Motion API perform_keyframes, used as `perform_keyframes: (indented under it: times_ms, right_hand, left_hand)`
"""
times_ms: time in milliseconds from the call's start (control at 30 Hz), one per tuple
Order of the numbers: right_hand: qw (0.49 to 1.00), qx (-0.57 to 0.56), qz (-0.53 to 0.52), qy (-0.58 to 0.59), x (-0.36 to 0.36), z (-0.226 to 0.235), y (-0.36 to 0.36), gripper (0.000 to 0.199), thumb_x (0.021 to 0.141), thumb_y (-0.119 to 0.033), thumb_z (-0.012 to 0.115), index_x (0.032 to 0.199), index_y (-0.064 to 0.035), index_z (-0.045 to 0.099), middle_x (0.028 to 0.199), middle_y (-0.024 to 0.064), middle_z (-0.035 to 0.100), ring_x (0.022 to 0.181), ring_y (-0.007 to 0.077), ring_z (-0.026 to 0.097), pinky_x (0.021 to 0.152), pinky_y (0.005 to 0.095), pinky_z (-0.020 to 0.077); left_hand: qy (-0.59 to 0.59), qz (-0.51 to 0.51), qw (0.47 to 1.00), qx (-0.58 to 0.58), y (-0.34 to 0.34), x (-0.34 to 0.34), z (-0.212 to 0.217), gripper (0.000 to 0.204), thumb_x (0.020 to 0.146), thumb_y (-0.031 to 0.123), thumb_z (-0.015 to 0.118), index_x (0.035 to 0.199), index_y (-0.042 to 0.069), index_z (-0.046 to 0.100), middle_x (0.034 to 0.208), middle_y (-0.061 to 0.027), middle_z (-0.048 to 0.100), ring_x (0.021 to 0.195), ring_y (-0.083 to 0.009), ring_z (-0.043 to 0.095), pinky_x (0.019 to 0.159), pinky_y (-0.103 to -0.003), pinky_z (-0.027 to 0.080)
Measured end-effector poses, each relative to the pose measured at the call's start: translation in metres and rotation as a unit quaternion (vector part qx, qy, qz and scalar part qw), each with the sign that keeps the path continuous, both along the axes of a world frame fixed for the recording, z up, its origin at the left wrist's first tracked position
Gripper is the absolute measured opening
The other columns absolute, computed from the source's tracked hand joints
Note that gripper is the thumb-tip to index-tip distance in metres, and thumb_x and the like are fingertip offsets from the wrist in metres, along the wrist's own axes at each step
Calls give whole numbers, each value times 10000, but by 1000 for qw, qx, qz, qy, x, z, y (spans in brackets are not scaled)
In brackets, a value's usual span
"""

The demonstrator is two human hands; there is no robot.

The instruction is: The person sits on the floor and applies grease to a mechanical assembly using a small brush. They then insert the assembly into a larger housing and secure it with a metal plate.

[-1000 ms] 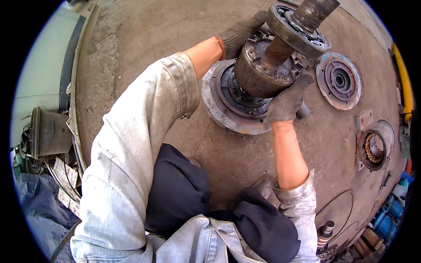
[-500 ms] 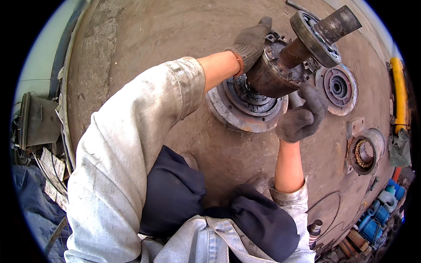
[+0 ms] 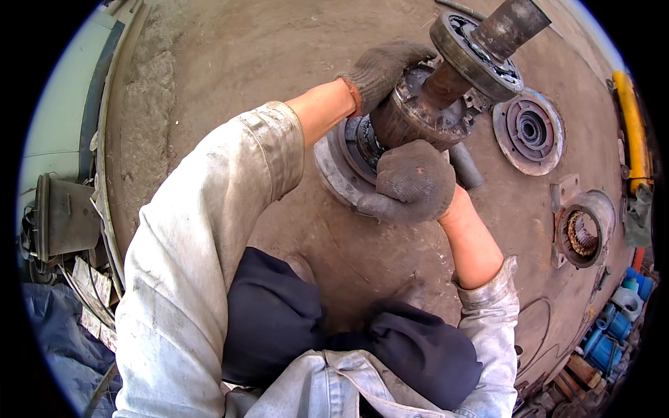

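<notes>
A greasy steel shaft (image 3: 442, 85) stands tilted, with a ball bearing (image 3: 477, 56) near its upper end and a wide drum-shaped hub (image 3: 411, 115) lower down. My left hand (image 3: 387, 73), in a dark knit glove, lies round the upper left side of the hub with its fingers over the rim. Against the hub's near lower side is my gloved right hand (image 3: 417, 181), its fingers curled in; what they hold, if anything, is hidden. Under the hub sits a round flanged plate (image 3: 333, 174) with dark grease inside, partly covered by my right hand.
A short metal cylinder (image 3: 467, 166) lies beside my right wrist. Further right are a round flanged cover (image 3: 529, 132) and a motor housing with copper windings (image 3: 584, 233). A yellow cylinder (image 3: 631, 132) and blue parts (image 3: 603, 348) line the right edge. A dark bin (image 3: 66, 216) stands left.
My right hand has moved left, from the hub's right side to its near lower side, in front of the flanged plate. My left hand stays on the hub. The whole view has shifted slightly.
</notes>
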State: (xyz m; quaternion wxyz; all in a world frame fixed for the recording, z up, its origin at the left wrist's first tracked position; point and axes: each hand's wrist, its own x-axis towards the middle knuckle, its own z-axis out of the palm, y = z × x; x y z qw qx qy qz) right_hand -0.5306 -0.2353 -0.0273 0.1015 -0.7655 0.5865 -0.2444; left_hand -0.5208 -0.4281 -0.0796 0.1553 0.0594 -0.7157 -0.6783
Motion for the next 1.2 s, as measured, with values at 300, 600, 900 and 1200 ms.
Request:
perform_keyframes:
  times_ms: [300,600,900,1200]
  right_hand:
    - [997,63,43,-17,-18,7,-20,563,955,-537,646,604,-97,653,635,119,621,597,351,605,575,442,479]
    - [987,125,95,35,-50,14,27,544,990,-503,580,673,-79,705,671,131,668,643,370,664,601,460,527]
    - [983,159,63,64,-3,7,-45,525,997,-505,580,758,-70,750,675,126,674,660,357,683,654,476,545]
    - [979,178,-21,98,4,31,-46,448,975,-489,588,861,-106,792,827,111,745,802,331,724,764,457,566]
  left_hand:
    - [-64,-3,998,6,7,-12,26,384,1052,101,531,1419,42,626,1405,-113,675,1260,-197,638,1106,-346,495]
    - [-102,35,986,127,50,-36,23,381,1046,53,514,1407,8,624,1400,-125,679,1237,-199,654,1097,-354,510]
    - [-82,-12,977,-199,-4,-12,6,448,986,10,598,1432,46,616,1441,-143,652,1279,-222,641,1108,-358,499]
    - [-43,-23,989,-141,14,-14,30,393,1079,138,475,1432,30,611,1459,-113,635,1292,-191,605,1132,-350,457]
